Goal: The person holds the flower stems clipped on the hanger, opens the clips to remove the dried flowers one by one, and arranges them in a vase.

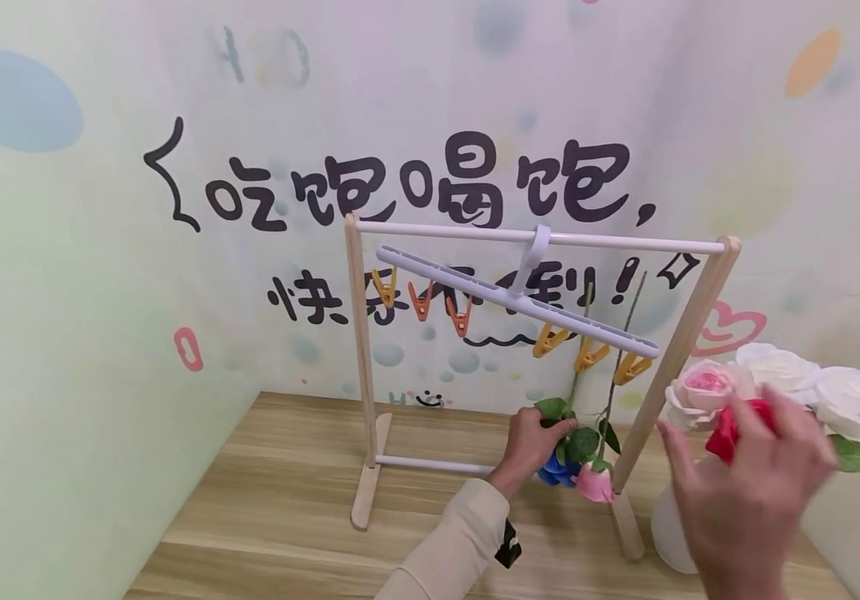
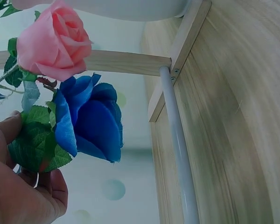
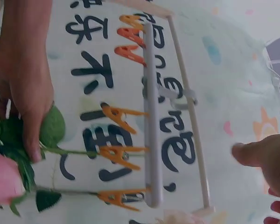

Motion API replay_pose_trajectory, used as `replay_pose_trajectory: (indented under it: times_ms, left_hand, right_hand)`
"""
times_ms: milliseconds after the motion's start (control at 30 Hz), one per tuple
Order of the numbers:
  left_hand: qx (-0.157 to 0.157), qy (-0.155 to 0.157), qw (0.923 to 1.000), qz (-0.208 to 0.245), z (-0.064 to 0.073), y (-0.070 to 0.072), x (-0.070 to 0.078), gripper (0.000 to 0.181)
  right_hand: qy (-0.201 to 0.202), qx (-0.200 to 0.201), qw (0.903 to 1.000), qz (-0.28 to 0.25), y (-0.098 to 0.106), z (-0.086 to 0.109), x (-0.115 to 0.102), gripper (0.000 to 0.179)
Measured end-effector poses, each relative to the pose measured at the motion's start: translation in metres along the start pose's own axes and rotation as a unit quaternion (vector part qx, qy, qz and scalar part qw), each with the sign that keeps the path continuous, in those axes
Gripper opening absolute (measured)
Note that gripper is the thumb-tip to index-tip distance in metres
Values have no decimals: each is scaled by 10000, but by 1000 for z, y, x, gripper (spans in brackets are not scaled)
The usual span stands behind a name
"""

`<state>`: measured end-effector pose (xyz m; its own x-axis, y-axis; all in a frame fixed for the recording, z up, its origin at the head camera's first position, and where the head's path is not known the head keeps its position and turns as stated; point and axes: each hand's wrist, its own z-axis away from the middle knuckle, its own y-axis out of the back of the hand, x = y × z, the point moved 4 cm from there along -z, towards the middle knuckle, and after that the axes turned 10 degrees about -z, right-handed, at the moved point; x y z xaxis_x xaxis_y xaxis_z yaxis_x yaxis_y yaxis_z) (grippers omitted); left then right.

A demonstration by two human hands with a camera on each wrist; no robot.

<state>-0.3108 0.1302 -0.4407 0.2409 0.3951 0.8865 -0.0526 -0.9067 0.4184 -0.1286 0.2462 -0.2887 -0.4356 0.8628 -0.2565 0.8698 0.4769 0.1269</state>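
A blue rose (image 2: 95, 121) hangs head down, its stem reaching a yellow clip (image 1: 591, 356) on the tilted hanger (image 1: 460, 287). My left hand (image 1: 531, 446) pinches it by the leaves and stem just above the bloom. Close beside it a pink rose (image 1: 595, 482) also hangs upside down, its stem at the end yellow clip (image 1: 631, 368). My right hand (image 1: 763, 487), blurred in the head view, is raised in front of a red rose (image 1: 733, 433), partly covering it. In the right wrist view its thumb stands apart from the fingers, and nothing shows in its grasp.
The hanger hooks over the top bar (image 1: 437, 231) of a wooden rack standing on the table (image 1: 250, 500). More clips, orange (image 1: 421, 302) and yellow (image 1: 385, 287), hang at its higher left end. A white vase (image 1: 673, 525) holds white and pale pink roses (image 1: 700, 392) at the right.
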Motion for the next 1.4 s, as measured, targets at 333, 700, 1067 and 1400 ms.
replay_pose_trajectory:
  times_ms: [333,700,1067,1400]
  left_hand:
    - [-38,-507,9983,-281,1,-1,1,24]
    - [-154,-291,9988,-362,2,-1,4,21]
    - [-225,-330,9989,-239,5,1,5,21]
    - [-252,-209,9980,-549,10,7,-10,29]
  right_hand:
    - [-1745,-1994,9638,-298,-91,22,14,43]
    - [-2326,-1501,9608,140,-128,8,44,45]
    - [-2091,-846,9742,-62,-127,6,54,38]
    - [-1954,-880,9767,-65,-121,-1,57,34]
